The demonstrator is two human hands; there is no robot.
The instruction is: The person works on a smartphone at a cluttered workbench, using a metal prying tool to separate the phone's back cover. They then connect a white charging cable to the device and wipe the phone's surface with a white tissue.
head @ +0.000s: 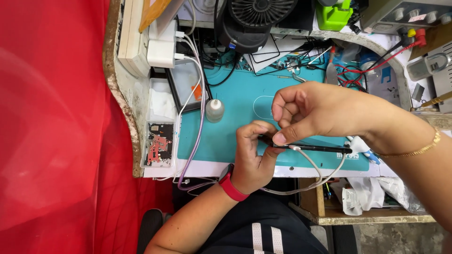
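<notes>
Above the teal rubber work mat point(226, 136), the left hand point(252, 157) and right hand point(306, 110) both pinch a thin black phone point(313, 148) edge-on, a white cable point(313, 171) plugged into it.

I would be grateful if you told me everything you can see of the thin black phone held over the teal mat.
The phone is a thin black slab seen edge-on, lying level above the teal mat. The left hand grips its left end; the right hand presses thumb and fingers on the same end from above. A white cable is plugged into its near edge and loops down off the bench.
</notes>
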